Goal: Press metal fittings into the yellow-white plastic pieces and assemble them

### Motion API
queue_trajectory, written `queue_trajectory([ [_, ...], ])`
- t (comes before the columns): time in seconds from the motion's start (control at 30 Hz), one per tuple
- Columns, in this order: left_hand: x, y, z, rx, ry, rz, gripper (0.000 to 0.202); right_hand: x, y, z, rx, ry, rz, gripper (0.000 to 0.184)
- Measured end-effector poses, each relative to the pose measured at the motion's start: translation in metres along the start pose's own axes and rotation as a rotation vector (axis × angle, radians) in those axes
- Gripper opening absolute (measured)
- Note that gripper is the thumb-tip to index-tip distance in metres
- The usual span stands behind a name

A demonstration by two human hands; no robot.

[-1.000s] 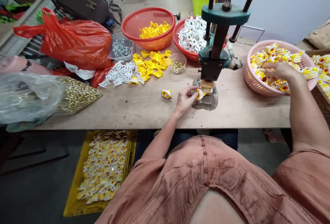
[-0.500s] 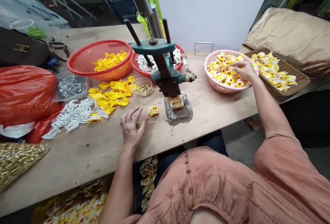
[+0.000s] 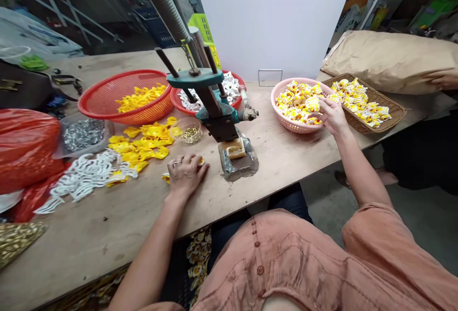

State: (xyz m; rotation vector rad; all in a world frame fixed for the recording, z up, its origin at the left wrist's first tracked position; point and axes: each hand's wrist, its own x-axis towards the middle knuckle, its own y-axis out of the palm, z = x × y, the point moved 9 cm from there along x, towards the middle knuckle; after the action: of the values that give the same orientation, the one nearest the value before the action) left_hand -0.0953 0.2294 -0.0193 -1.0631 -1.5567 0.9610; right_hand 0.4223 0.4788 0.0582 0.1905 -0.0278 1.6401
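Observation:
My right hand (image 3: 333, 116) is over the right side of a pink basket (image 3: 286, 121), its fingers closed on a small yellow-and-white plastic piece (image 3: 312, 104). Many similar pieces fill the basket. On the table, left of a teal hand press (image 3: 195, 78), my left hand (image 3: 186, 172) lies palm down with curled fingers. A yellow-and-white plastic piece (image 3: 201, 161) shows at its fingertips, and another piece (image 3: 165, 177) pokes out on its left side. The palm hides the rest. In the press base sits a cream-coloured block (image 3: 234, 150) with a hollow.
Yellow parts (image 3: 143, 139) and white wavy parts (image 3: 84, 172) lie loose at left. Behind stand a red basket (image 3: 125, 119), a clear cup (image 3: 186, 129) of brass bits and a box of metal pieces (image 3: 86, 134). A wicker tray (image 3: 393, 113) stands right; another person's hand (image 3: 445, 79) touches a brown sack (image 3: 386, 58).
My right hand has picked up a piece from the pink basket. My left hand has come down over the table, where a piece lay in the open before. The view has shifted slightly.

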Motion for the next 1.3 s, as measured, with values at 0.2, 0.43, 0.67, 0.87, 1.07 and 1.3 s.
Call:
queue_trajectory([
  [0.2, -0.017, -0.046, -0.011, -0.13, -0.089, -0.11, 0.031, -0.004, -0.009, 0.006, -0.079, 0.022, -0.115, 0.06],
  [0.43, -0.014, -0.03, -0.162, -1.29, -0.091, 0.065, 0.049, -0.1, 0.128, -0.018, 0.157, 0.061, 0.229, 0.053],
  [0.67, -0.023, 0.031, -0.188, -1.74, -0.348, 0.057, 0.052, -0.18, 0.186, -0.042, 0.068, -0.172, 0.265, 0.031],
  [0.87, -0.034, 0.033, -0.163, -1.555, -0.311, 0.033, 0.058, -0.187, 0.19, -0.046, -0.023, -0.177, 0.512, 0.057],
  [1.07, -0.036, 0.031, -0.152, -1.47, -0.268, 0.007, 0.06, -0.19, 0.198, -0.037, -0.237, -0.371, 0.517, 0.027],
  [1.3, -0.024, 0.029, -0.126, -1.287, -0.197, -0.21, 0.071, -0.176, 0.219, -0.05, -0.393, -0.462, 0.291, 0.012],
])
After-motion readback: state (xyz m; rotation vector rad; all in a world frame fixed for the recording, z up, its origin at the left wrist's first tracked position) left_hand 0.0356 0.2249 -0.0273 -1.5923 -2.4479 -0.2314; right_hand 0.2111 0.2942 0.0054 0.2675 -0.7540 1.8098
